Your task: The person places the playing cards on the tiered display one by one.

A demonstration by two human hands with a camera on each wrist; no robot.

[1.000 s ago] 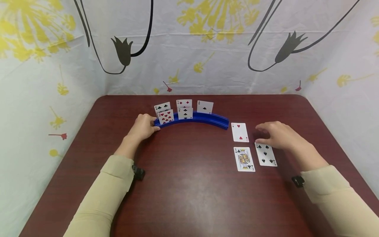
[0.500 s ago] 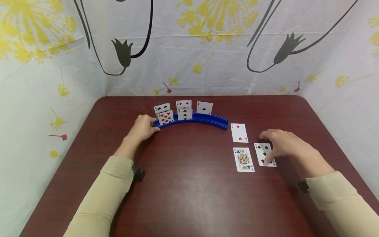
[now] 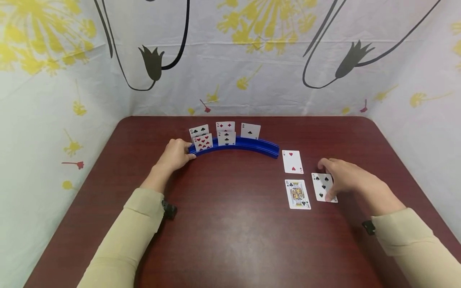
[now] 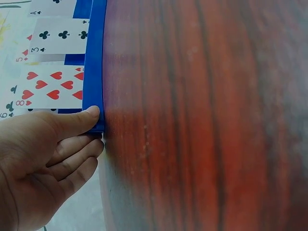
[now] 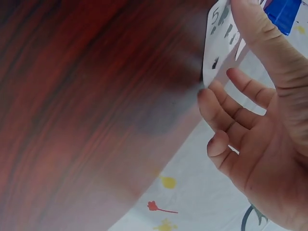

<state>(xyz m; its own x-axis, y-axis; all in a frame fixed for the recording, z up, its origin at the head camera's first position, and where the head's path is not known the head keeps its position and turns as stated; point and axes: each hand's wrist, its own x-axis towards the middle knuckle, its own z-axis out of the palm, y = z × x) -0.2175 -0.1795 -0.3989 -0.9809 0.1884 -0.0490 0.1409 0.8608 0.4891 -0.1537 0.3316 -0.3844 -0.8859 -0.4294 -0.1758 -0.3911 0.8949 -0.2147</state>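
My left hand point(image 3: 174, 155) pinches the left end of a curved blue playing card holder point(image 3: 264, 149). In the left wrist view the thumb lies on its front edge, fingers behind. The holder carries an eight of hearts point(image 3: 203, 143) before a six of clubs point(image 3: 199, 130), a three of clubs point(image 3: 226, 138) before a five of diamonds point(image 3: 225, 125), and an ace of clubs point(image 3: 250, 131). On the right, my right hand point(image 3: 347, 176) spans a five of spades point(image 3: 319, 185) lying face up, thumb over its near edge and loosely bent fingers by its far edge.
Left of the five lie a two of hearts point(image 3: 293, 162) and, nearer me, a king of clubs point(image 3: 298, 195), both face up. The brown table point(image 3: 230, 224) ends at the back against a patterned white cloth point(image 3: 273, 88).
My right hand has drawn back from beyond the five of spades, and its thumb has come down over the card's near edge. The left hand has stayed on the card holder.
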